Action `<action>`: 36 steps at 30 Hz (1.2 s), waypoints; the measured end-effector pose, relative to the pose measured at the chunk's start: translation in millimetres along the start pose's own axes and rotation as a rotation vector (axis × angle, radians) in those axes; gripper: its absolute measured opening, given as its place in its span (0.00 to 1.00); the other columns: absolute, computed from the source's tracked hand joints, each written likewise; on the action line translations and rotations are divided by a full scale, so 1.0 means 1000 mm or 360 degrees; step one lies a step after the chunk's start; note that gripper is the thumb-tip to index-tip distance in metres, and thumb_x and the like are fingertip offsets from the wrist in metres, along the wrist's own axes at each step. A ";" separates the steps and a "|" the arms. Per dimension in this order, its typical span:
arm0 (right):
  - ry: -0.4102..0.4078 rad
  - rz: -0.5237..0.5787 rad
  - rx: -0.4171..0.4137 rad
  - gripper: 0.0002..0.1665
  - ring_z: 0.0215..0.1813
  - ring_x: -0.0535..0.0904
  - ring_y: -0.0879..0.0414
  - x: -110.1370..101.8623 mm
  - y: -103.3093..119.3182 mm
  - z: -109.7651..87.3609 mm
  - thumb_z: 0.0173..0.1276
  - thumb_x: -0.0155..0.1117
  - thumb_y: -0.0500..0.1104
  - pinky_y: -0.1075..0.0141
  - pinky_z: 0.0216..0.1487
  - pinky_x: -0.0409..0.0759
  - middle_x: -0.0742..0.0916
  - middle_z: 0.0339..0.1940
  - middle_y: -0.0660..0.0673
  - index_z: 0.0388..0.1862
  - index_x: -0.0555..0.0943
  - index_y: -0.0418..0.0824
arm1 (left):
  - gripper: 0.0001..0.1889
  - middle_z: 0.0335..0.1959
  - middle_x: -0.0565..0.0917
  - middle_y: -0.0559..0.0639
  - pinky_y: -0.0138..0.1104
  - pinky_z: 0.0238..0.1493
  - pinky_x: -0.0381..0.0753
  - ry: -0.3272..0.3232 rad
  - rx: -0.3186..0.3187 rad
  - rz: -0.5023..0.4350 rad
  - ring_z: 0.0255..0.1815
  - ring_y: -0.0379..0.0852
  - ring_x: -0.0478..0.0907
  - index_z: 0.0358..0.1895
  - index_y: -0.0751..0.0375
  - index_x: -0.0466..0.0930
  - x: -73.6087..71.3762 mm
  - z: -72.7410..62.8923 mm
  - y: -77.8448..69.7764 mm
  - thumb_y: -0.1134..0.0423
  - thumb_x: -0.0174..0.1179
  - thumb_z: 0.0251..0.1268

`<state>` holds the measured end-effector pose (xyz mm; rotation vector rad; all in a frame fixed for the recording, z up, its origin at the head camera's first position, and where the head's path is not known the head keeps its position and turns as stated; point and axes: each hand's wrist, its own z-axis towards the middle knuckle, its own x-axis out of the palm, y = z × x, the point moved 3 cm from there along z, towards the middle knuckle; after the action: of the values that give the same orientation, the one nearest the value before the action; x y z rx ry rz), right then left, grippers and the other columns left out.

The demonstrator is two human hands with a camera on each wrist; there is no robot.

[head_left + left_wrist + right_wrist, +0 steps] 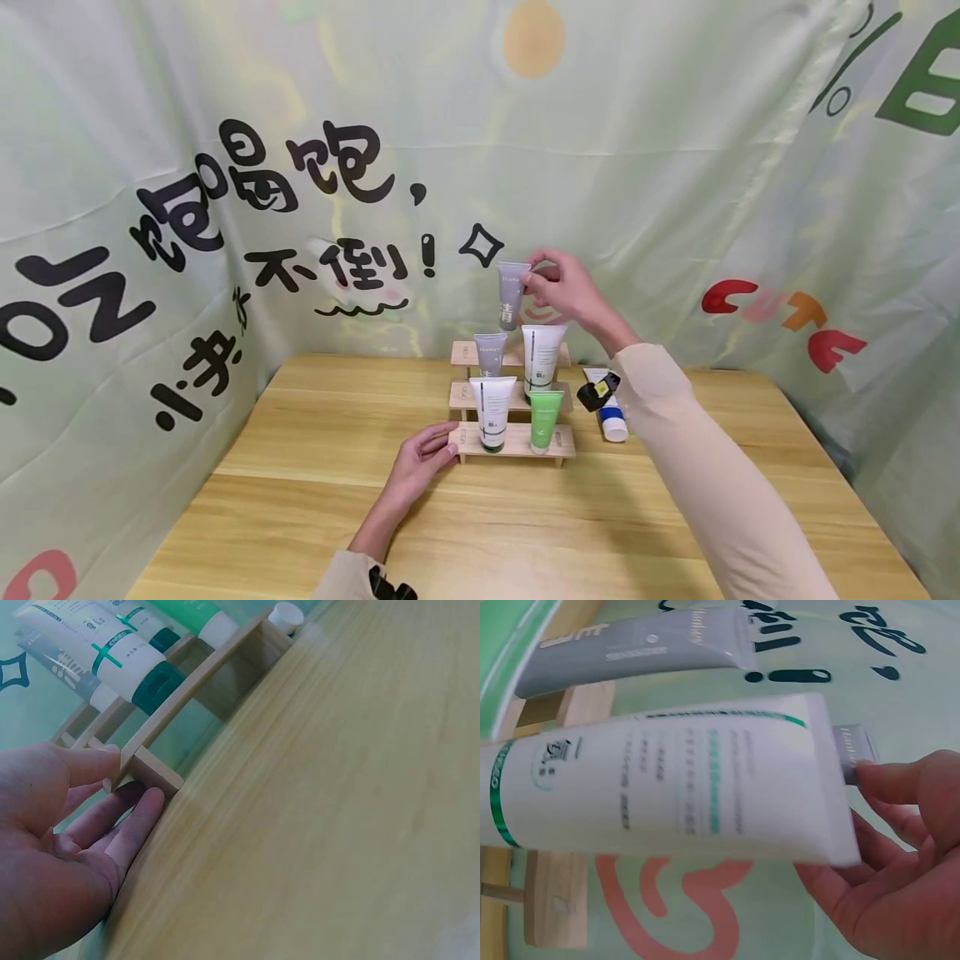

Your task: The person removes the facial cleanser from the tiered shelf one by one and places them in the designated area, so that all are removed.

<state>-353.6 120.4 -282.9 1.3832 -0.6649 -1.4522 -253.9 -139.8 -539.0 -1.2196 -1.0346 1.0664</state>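
My right hand [567, 289] pinches the top end of a grey-purple squeeze tube [512, 293], held above the top tier of a three-step wooden display rack [517, 442]. Most of that tube is hidden behind a white tube [675, 780] in the right wrist view. My left hand [422, 460] grips the left end of the lowest step, thumb [94, 763] at the board's edge and fingers below by the leg. On that step stand a white tube [492, 408] and a green tube [545, 421]. Another grey-purple tube [490, 354] and a white tube [542, 358] stand behind them.
A white and blue tube [613, 423] lies on the wooden table [337, 417] right of the rack, partly hidden by my right wrist camera [598, 392]. A pale printed cloth [420, 108] hangs behind the table and along its sides.
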 end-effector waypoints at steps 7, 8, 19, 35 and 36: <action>-0.0157 0.0134 -0.0133 0.16 0.59 0.81 0.34 -0.022 -0.003 -0.015 0.84 0.51 0.40 0.44 0.55 0.87 0.80 0.61 0.27 0.62 0.66 0.34 | 0.21 0.62 0.79 0.72 0.37 0.56 0.87 -0.0003 0.0003 0.0016 0.61 0.59 0.80 0.66 0.70 0.77 0.000 0.000 0.000 0.72 0.63 0.72; -0.0178 0.0152 -0.0152 0.16 0.60 0.80 0.34 -0.024 -0.005 -0.017 0.84 0.50 0.40 0.42 0.59 0.84 0.79 0.62 0.27 0.63 0.65 0.33 | 0.21 0.62 0.79 0.72 0.36 0.56 0.87 -0.0005 0.0001 0.0017 0.61 0.59 0.80 0.66 0.70 0.77 0.000 0.000 0.000 0.72 0.63 0.72; -0.0392 0.0113 -0.0240 0.20 0.58 0.79 0.36 -0.048 -0.022 -0.055 0.87 0.40 0.47 0.51 0.55 0.87 0.77 0.62 0.27 0.66 0.57 0.34 | 0.21 0.62 0.79 0.72 0.36 0.55 0.87 -0.0008 0.0000 0.0026 0.61 0.59 0.81 0.66 0.69 0.77 0.000 0.000 0.000 0.72 0.63 0.72; -0.0572 -0.0012 -0.0187 0.23 0.37 0.80 0.45 -0.041 -0.063 -0.102 0.87 0.36 0.48 0.65 0.33 0.85 0.80 0.52 0.32 0.71 0.62 0.37 | 0.21 0.63 0.79 0.71 0.36 0.56 0.86 -0.0022 0.0006 0.0023 0.62 0.60 0.80 0.65 0.68 0.78 0.000 0.000 0.000 0.72 0.63 0.72; -0.0575 -0.0007 -0.0156 0.23 0.38 0.80 0.45 -0.041 -0.066 -0.104 0.86 0.35 0.46 0.65 0.33 0.84 0.80 0.53 0.31 0.72 0.62 0.37 | 0.21 0.63 0.79 0.71 0.36 0.56 0.86 -0.0021 0.0005 0.0023 0.62 0.60 0.80 0.65 0.68 0.78 0.000 0.000 0.001 0.72 0.63 0.72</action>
<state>-278.3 205.5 -346.0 1.0561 -0.8052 -1.7339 -253.7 -140.0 -539.7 -1.2203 -1.0353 1.0883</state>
